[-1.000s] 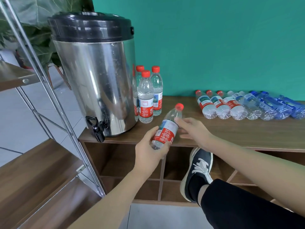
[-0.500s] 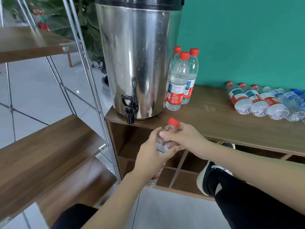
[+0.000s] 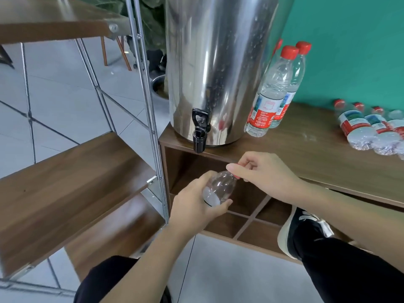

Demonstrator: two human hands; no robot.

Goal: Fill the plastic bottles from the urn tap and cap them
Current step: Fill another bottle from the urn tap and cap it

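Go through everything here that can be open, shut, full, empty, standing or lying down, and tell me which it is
Bottle in hand: looks empty, tilted, red cap still on.
Left hand: grips the bottle's body.
Right hand: fingers pinch the cap.
Urn tap: nothing flowing.
Bottles beside the urn: upright, capped.
Bottles on the right: lying down, capped.

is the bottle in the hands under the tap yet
No, the bottle is gripped by the left hand below and to the right of the tap, with the right hand on its cap.
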